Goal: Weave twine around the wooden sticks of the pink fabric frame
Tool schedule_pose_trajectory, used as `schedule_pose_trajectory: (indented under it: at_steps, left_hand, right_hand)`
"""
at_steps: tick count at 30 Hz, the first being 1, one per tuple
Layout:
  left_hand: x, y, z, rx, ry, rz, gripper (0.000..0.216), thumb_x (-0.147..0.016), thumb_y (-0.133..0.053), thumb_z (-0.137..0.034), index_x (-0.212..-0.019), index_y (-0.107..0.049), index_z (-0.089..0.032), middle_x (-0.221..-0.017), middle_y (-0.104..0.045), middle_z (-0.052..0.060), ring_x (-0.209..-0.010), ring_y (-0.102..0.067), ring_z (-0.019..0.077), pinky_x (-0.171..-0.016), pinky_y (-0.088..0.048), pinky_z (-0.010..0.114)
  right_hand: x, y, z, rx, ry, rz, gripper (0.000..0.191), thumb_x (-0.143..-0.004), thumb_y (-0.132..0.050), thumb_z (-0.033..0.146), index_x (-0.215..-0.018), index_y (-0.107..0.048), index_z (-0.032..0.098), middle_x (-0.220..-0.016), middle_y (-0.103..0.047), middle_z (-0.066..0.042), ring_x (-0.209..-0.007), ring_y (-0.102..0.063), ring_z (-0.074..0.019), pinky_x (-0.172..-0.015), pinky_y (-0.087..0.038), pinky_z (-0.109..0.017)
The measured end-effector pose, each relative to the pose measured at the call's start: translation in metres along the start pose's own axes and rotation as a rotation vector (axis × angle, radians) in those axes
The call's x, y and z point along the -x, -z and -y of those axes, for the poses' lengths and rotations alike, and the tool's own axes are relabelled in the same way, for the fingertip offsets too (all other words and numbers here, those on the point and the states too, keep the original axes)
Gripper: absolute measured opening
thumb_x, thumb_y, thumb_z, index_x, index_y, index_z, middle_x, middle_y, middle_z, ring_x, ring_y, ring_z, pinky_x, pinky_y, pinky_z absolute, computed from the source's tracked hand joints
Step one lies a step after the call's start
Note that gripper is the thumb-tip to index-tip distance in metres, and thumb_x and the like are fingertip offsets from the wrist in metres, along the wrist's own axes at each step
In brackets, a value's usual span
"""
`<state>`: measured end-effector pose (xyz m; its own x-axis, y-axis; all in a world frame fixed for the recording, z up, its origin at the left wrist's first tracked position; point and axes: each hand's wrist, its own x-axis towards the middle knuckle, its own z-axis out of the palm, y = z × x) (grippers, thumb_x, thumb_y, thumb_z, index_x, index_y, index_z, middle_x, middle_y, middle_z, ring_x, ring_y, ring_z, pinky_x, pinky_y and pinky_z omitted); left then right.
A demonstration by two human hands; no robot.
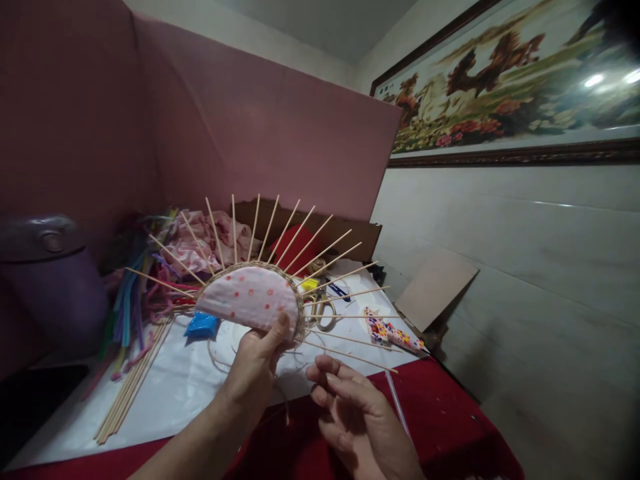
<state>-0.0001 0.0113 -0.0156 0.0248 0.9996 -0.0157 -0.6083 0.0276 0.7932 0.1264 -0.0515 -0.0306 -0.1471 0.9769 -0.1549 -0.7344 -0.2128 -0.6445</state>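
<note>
My left hand (263, 353) grips the lower right edge of a half-round fabric-covered piece (245, 293), thumb on its front and fingers behind it. The fabric is pale pink with red dots. Twine (301, 313) is wound along the curved edge, and thin wooden sticks (293, 233) fan out from it. A loose length of twine (287, 407) hangs below the piece. My right hand (357, 413) is just below the lowest sticks, palm partly up, fingers loosely bent and apart. Nothing shows between its fingers.
Scissors (327, 315), a blue packet (201, 325) and a flower-patterned fabric piece (393, 331) lie on the white sheet (170, 400). Loose sticks (131, 383) and coloured pipe cleaners (127, 313) are at left, near a purple container (53, 293). Pink fabric (225, 233) is heaped behind.
</note>
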Motion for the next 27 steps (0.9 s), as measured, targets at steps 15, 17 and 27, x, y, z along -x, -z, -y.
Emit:
schedule_pose_trajectory:
  at_steps: [15,17,27]
  left_hand:
    - [-0.011,0.012,-0.003,-0.202,-0.237,-0.076,0.04,-0.069,-0.069,-0.043,-0.095,-0.066,-0.012,-0.095,-0.066,0.009,-0.084,-0.057,0.0191,-0.07,-0.046,0.029]
    - [-0.011,0.012,-0.005,-0.214,-0.239,-0.079,0.04,-0.07,-0.068,-0.043,-0.096,-0.065,-0.013,-0.097,-0.065,0.008,-0.086,-0.057,0.0188,-0.071,-0.047,0.029]
    - [-0.023,0.02,0.0,-0.189,-0.204,-0.15,0.043,-0.06,-0.075,-0.047,-0.083,-0.069,-0.011,-0.084,-0.067,0.006,-0.076,-0.059,0.018,-0.066,-0.051,0.03]
  right_hand:
    - [-0.014,-0.008,0.009,0.408,0.184,0.047,0.035,-0.067,-0.076,0.039,-0.067,-0.051,0.015,-0.052,-0.056,0.003,-0.037,-0.039,-0.0029,-0.031,-0.019,-0.012]
    - [-0.012,-0.003,0.009,0.526,0.25,0.058,0.034,-0.07,-0.073,0.041,-0.068,-0.052,0.015,-0.053,-0.059,0.001,-0.035,-0.04,-0.0033,-0.032,-0.022,-0.013]
    - [-0.015,0.081,0.086,1.602,0.823,-0.291,0.02,-0.087,-0.044,0.028,-0.079,-0.061,0.019,-0.078,-0.065,-0.005,-0.075,-0.061,-0.0197,-0.069,-0.044,-0.03]
